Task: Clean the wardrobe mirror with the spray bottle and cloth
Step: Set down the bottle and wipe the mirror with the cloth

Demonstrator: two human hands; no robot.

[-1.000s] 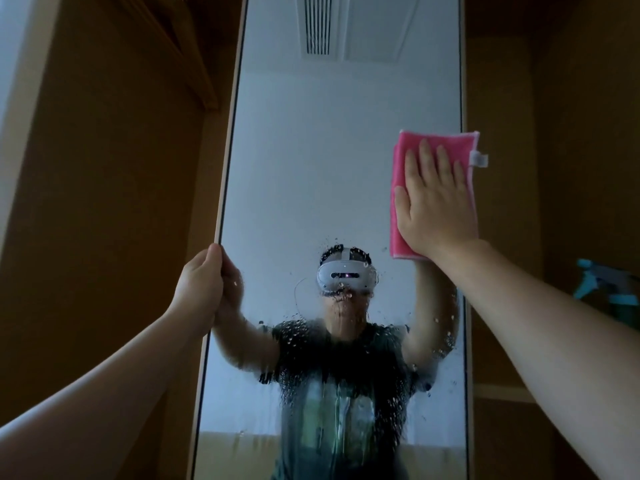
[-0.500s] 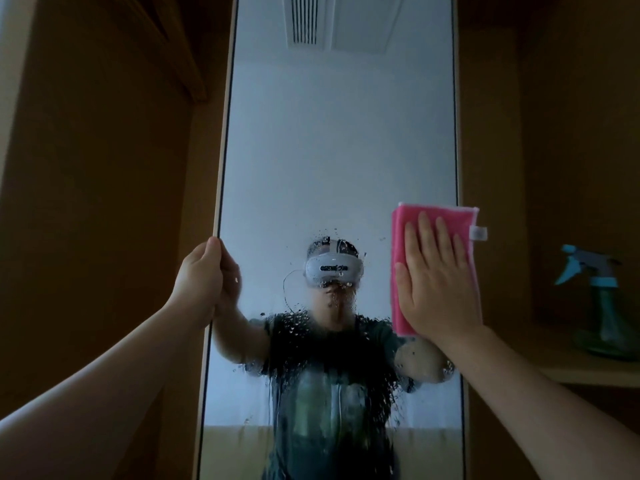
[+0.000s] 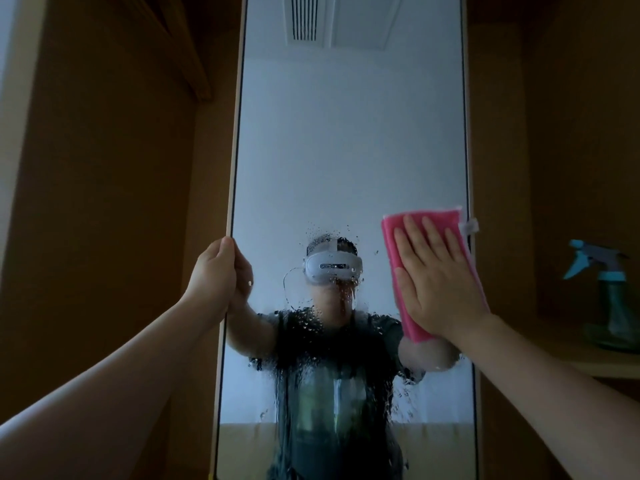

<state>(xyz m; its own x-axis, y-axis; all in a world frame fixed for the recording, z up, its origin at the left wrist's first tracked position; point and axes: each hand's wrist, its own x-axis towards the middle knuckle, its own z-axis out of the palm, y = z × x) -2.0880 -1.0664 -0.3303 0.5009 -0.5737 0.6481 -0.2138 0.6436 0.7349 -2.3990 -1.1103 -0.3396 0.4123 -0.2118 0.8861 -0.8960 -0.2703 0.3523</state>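
Note:
A tall narrow wardrobe mirror (image 3: 346, 150) fills the middle of the view, its lower half speckled with spray droplets. My right hand (image 3: 438, 282) lies flat with straight fingers on a folded pink cloth (image 3: 393, 237), pressing it against the glass near the mirror's right edge. My left hand (image 3: 214, 271) grips the mirror's left edge, fingers curled round the frame. A green spray bottle (image 3: 611, 306) with a blue trigger head stands upright on a shelf at the right, apart from both hands.
Brown wooden wardrobe panels (image 3: 104, 202) flank the mirror on both sides. A wooden shelf (image 3: 588, 362) at the right carries the bottle. A wooden rail runs along the upper left. The mirror reflects a person wearing a headset.
My right hand has slid the pink cloth down the right side of the mirror, and slightly further since half a second ago. My left hand keeps its grip on the left edge.

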